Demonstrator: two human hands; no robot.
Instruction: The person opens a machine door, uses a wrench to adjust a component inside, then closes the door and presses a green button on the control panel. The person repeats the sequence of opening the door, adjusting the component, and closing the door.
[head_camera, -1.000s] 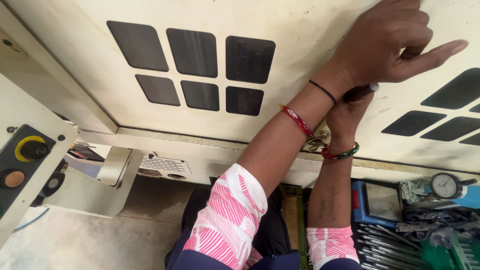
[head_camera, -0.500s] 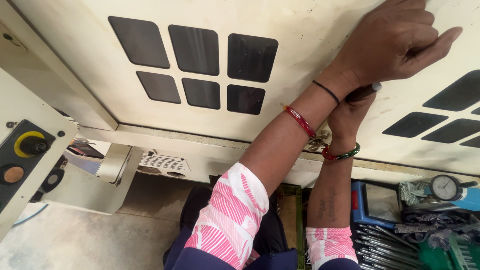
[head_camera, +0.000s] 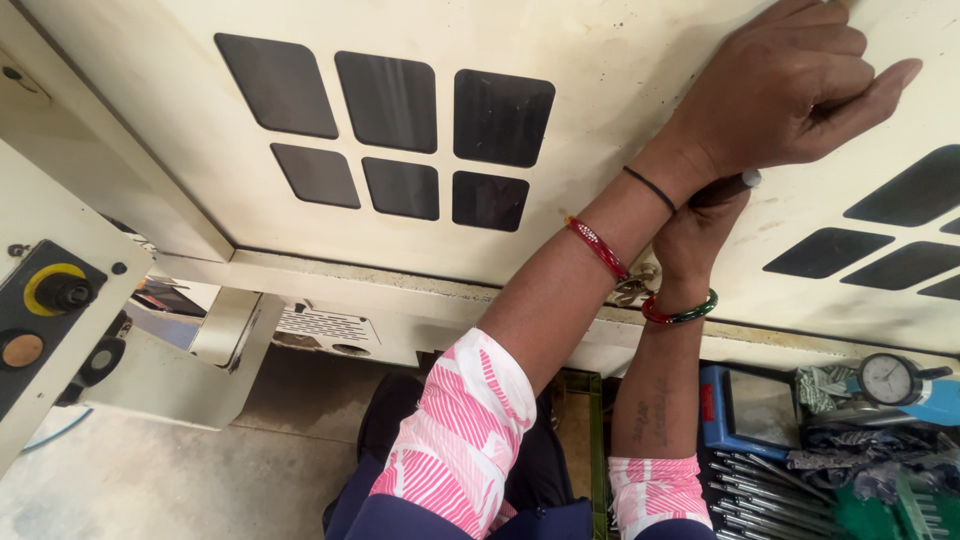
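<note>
My left hand (head_camera: 790, 95) is pressed against the cream metal machine panel (head_camera: 620, 60) at the upper right, fingers curled and thumb stretched out, with nothing visible in it. My left arm, with a red bangle (head_camera: 597, 247), crosses over my right hand (head_camera: 700, 230). That hand is mostly hidden behind the left wrist and grips a dark-handled tool (head_camera: 735, 185) with a white end, held against the panel. A green and red bangle (head_camera: 680, 310) circles the right wrist. A small bunch of metal keys (head_camera: 635, 288) hangs at the panel's lower edge, between my two forearms.
The panel has groups of dark window cut-outs (head_camera: 400, 140). A control box with a yellow-ringed knob (head_camera: 58, 290) juts in at the left. At the lower right are a blue case (head_camera: 745, 405), a dial gauge (head_camera: 888, 378) and several metal rods (head_camera: 760, 480). Concrete floor (head_camera: 150, 480) lies below.
My left hand has slid a little up and to the right on the panel and its thumb has drawn closer to the fingers. The right hand stays tucked behind the wrist.
</note>
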